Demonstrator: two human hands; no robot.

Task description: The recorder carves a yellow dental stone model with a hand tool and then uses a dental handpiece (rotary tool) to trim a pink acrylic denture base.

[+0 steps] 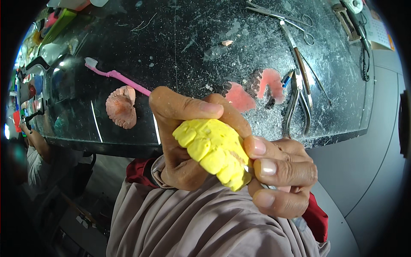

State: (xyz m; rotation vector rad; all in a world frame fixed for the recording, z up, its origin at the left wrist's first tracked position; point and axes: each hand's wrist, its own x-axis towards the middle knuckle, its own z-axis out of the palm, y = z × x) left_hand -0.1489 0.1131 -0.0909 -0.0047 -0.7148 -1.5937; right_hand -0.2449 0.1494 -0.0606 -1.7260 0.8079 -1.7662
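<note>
My left hand (184, 107) is wrapped round a yellow dental cast (214, 150), thumb along its upper edge, its row of teeth facing down and left. Close against the cast's right edge, my right hand (284, 175) grips a slim metal hand tool (269, 186), mostly hidden by the fingers. Its shiny end meets the cast's edge, and its blurred other end shows below the hand; the exact kind cannot be made out. Left of my left hand lie a pink toothbrush (122, 78) and a pinkish dental cast (121, 107).
On the dusty dark glass tabletop (192, 55) lie two pink plates (239, 97), pliers (295, 100), a wooden-handled knife (301, 68), a blue pencil (287, 79), a thin rod (317, 80) and scissors (284, 18). A corded handpiece (359, 28) is at the far right.
</note>
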